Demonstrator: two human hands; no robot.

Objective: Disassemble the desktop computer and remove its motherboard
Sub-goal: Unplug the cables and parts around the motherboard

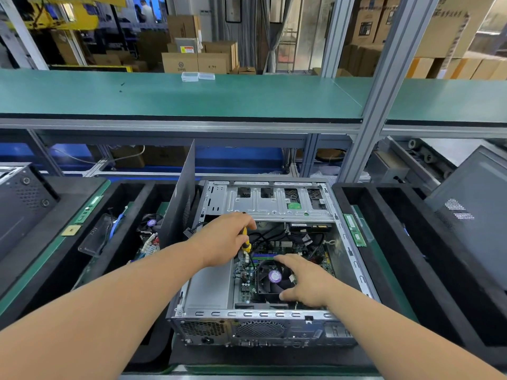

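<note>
No text is readable; a cardboard box (pixel 179 63) bears a round logo, its lettering too small to read.

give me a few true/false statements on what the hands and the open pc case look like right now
1. The left hand grips a yellow-handled screwdriver. True.
2. The right hand holds a pair of pliers. False: it holds nothing, its fingers spread over the cooler fan.
3. The computer case lies on its side with the side panel off. True.
4. The motherboard is already out on the bench. False: it is still inside the case.
5. Two green memory sticks lie right of the case. True.
</note>
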